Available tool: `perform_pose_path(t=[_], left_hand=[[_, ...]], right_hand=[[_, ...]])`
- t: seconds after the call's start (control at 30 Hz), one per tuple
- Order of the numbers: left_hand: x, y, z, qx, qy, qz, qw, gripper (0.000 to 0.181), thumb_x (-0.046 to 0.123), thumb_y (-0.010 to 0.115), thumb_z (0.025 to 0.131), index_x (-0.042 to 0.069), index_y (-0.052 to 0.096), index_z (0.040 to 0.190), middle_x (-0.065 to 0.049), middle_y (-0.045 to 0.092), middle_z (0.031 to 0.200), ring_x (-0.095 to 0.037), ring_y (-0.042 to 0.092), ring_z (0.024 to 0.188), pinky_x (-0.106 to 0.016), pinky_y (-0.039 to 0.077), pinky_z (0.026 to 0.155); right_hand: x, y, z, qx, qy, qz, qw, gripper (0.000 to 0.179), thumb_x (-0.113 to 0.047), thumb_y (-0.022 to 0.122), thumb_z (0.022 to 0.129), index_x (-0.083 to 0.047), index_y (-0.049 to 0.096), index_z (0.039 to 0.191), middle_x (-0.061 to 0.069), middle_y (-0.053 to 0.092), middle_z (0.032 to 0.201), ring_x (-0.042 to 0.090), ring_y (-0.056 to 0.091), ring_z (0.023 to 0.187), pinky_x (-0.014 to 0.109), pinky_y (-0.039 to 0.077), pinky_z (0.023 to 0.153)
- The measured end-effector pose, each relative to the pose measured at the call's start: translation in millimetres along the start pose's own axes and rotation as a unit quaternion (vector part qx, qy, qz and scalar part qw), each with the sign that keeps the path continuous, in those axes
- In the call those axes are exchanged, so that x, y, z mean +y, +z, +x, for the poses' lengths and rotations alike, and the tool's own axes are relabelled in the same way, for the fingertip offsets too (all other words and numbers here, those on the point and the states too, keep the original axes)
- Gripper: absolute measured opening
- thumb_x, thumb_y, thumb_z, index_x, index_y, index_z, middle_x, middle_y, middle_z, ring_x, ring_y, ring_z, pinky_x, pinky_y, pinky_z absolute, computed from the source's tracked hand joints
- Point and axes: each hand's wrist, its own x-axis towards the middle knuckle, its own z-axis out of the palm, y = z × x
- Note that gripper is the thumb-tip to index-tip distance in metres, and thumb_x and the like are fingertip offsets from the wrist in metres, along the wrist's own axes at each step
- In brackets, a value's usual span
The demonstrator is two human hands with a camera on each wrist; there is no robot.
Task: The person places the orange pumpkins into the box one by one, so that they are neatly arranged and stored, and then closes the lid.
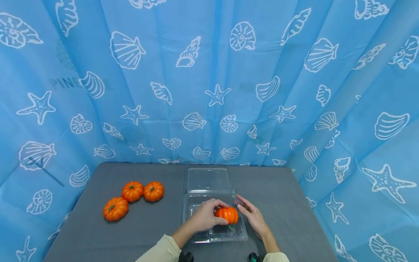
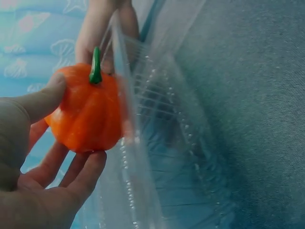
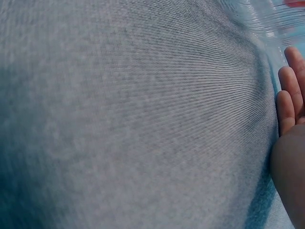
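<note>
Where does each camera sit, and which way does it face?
Head: on the head, facing forward and down over the left hand, right hand, sleeves, clear clamshell container and seashell curtain.
Left wrist: on that wrist, facing the left hand holding an orange pumpkin; right hand shows beyond.
Right wrist: on that wrist, facing mostly grey tablecloth; fingers at the right edge.
Shared: head and left wrist both show that pumpkin.

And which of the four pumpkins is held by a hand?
The pumpkin in the left hand, at the clear container; the other three pumpkins rest on the grey table, untouched.
</note>
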Motion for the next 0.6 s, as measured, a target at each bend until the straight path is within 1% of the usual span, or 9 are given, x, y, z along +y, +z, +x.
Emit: perform_pose_path(t=[0.13,0.2,0.4,0.6], left_hand=[[-1.8,4.3,-1.5,-0.006,0.007,0.031,0.9995,0.042,0.032,0.088,0.080,0.026,0.071,0.118,0.010,0.067,0.109,-0.001,0.058,0.092,-0.023,0.054,0.083],[-2.9,5.6,-1.4,-0.008,0.012,0.038,0.9992,0.042,0.031,0.088,0.080,0.026,0.072,0.118,0.010,0.066,0.108,-0.001,0.057,0.091,-0.023,0.054,0.083],[-5.0,8.9,-0.3,-0.026,0.015,0.036,0.9989,0.041,0.034,0.085,0.083,0.023,0.071,0.119,0.009,0.067,0.108,0.000,0.059,0.091,-0.022,0.055,0.082],[-5.2,11.5,0.6,-0.034,0.016,0.049,0.9981,0.042,0.030,0.087,0.081,0.023,0.071,0.119,0.008,0.069,0.112,0.001,0.059,0.090,-0.021,0.054,0.081]], right_hand=[[0.3,0.2,-0.4,-0.003,0.001,0.001,1.0000,0.050,-0.036,0.062,0.101,-0.022,0.054,0.148,0.011,0.063,0.143,0.030,0.055,0.138,0.052,0.044,0.116],[0.5,0.1,-0.5,-0.005,0.003,-0.001,1.0000,0.050,-0.036,0.061,0.102,-0.022,0.054,0.149,0.011,0.063,0.143,0.030,0.054,0.138,0.052,0.043,0.116],[1.2,-1.4,-1.8,-0.015,-0.006,-0.006,0.9999,0.049,-0.035,0.060,0.103,-0.022,0.052,0.150,0.012,0.062,0.144,0.031,0.052,0.140,0.053,0.041,0.117],[1.8,-2.0,-2.2,-0.013,-0.013,-0.012,0.9998,0.047,-0.034,0.060,0.102,-0.024,0.054,0.148,0.010,0.065,0.141,0.029,0.055,0.138,0.045,0.046,0.114]])
